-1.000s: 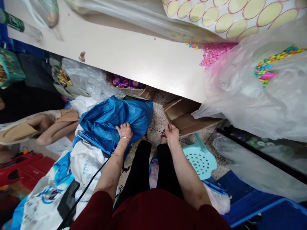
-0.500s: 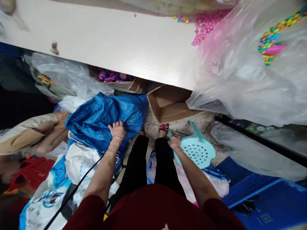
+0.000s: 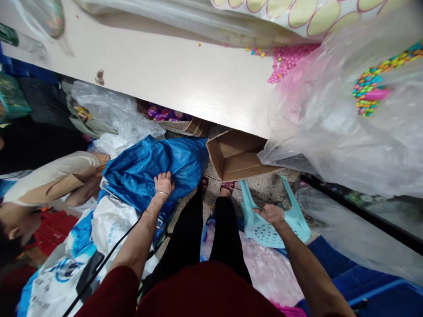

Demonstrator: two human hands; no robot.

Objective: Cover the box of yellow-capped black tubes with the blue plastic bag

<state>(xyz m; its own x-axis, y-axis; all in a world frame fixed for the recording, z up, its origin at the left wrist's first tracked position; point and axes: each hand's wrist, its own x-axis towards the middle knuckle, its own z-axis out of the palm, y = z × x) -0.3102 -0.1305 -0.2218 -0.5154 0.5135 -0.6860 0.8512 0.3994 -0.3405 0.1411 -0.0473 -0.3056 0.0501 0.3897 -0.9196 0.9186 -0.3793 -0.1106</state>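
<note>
My left hand (image 3: 164, 182) rests on top of a crumpled blue woven plastic sack (image 3: 139, 165), fingers laid over its surface. A bracelet circles that wrist. With my right hand (image 3: 271, 213) I grip a light-blue plastic stool (image 3: 299, 222) with a seat full of holes. The stool is tilted, two of its legs pointing away from me toward a cardboard box. My right fingers are partly hidden against it. A bag of pale pink contents (image 3: 264, 259) lies on the near side of the stool.
A white table (image 3: 185, 75) spans the front, with pink beads (image 3: 287, 61) and large clear bags (image 3: 317, 123). An open cardboard box (image 3: 238, 158) stands below. At left, another person (image 3: 56, 176) crouches beside the sack. Blue crates (image 3: 350, 273) are at right.
My right hand has moved right with the stool, which has turned so both legs show. My left hand stays on the blue sack. The view has shifted slightly.
</note>
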